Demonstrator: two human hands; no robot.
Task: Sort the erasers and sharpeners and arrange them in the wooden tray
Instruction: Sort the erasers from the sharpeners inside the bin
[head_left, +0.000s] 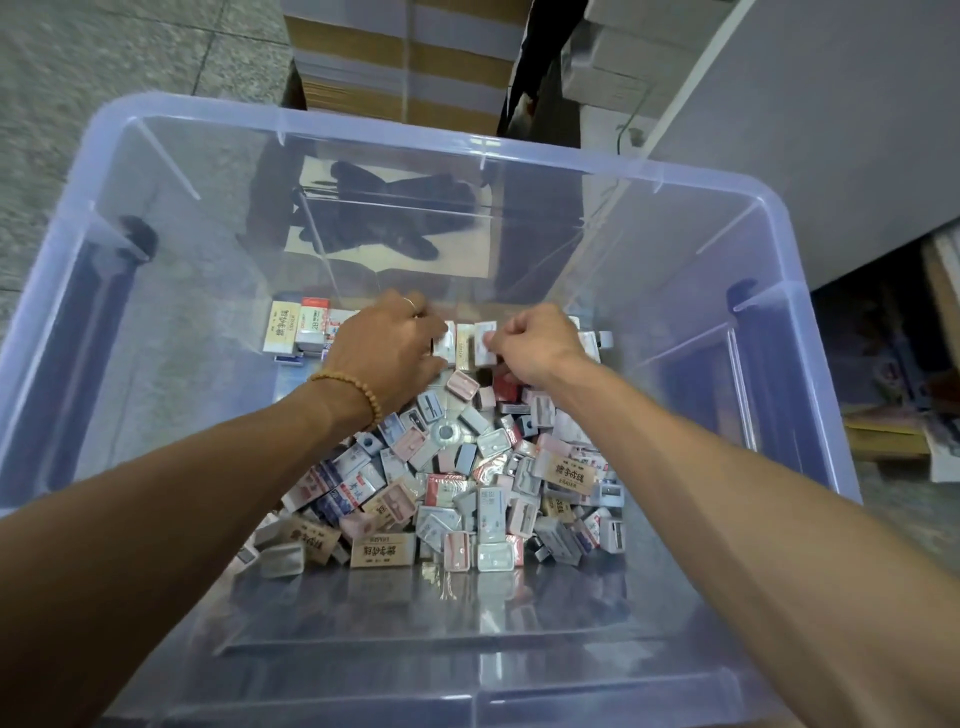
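While both hands work the far wall of the bin (156, 111), left hand (387, 348) curls onto a white pack in the standing row (470, 340); right hand (537, 340) is fisted, contents unclear. Row runs left-right between them. Loose pile (457, 483) lies nearer. No wooden tray visible.

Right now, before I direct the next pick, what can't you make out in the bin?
- Head view: what the left hand and right hand hold; the backs of the hands hide the fingertips.
- The upright row of packs between them: partly covered and blurred.
- Print on the loose pile: mostly too small to read.
- The wooden tray: not in view.
- The clear bin: near rim cut off by the bottom edge.
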